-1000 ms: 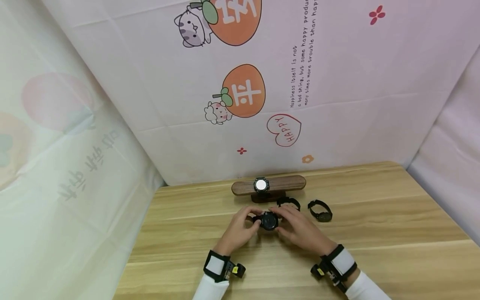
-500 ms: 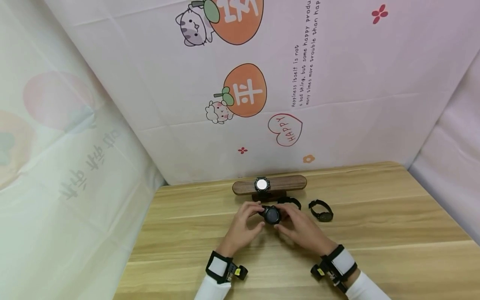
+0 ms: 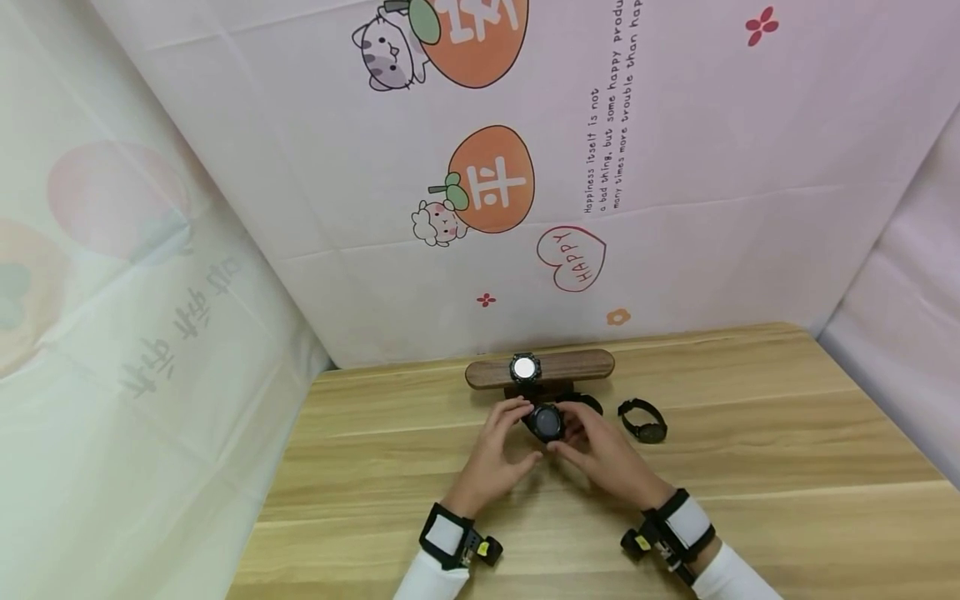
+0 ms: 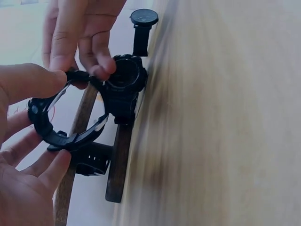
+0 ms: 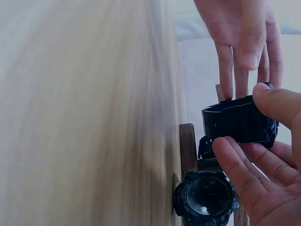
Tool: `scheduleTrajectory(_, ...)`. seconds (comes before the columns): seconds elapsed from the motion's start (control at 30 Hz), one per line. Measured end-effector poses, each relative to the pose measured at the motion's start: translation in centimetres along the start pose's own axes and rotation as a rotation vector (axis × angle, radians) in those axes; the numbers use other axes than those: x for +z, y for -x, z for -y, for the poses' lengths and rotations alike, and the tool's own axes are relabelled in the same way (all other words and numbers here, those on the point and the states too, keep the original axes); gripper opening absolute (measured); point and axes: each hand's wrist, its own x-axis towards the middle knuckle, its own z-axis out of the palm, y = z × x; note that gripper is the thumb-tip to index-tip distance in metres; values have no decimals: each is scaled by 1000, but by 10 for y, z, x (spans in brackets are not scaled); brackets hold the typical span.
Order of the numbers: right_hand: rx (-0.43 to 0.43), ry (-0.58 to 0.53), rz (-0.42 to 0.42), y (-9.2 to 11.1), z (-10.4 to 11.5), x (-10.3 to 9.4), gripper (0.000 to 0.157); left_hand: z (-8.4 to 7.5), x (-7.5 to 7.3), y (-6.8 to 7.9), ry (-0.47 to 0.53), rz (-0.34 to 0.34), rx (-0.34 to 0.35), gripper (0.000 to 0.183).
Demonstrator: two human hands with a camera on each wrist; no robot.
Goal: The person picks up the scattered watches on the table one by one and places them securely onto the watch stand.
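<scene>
Working over wood-grain worktop [image 3: 765, 450], wooden stand [image 3: 577, 365] near back edge. In right hand [image 3: 607, 458], pinching black watch [image 3: 547, 423] between thumb and fingers, lifted, at stand's 6 o'clock. Touching it with loosely extended left hand [image 3: 489, 467], thumb clear. Lying at 3 o'clock: loose watch [image 3: 649, 432].

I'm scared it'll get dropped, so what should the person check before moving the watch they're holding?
1. Right hand gripping the held watch: ok.
2. Left hand pinching it too: not ok, its thumb is apart from it.
3. Strap fastened: cannot tell.
4. Bare room on the wooden stand, right of the mounted watch in the head view: ok.
5. Far-right watch apart from both hands: ok.
</scene>
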Motion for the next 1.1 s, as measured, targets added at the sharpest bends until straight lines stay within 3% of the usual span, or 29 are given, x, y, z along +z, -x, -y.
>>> scheduleTrajectory(0.53,68,-123,-23,-2,9,1,45,-9,9,-4,-22,-49,-61,71)
scheduleTrajectory(0.73,77,-131,-21,-2,9,0,41,-7,11,-5,-13,-65,-40,66)
scheduleTrajectory(0.93,-9,-99,-14,-1,5,-2,47,-7,10,-5,24,-68,-22,66)
scheduleTrajectory(1.1,-115,8,7,0,1,-5,67,-7,9,-5,31,-40,-18,69)
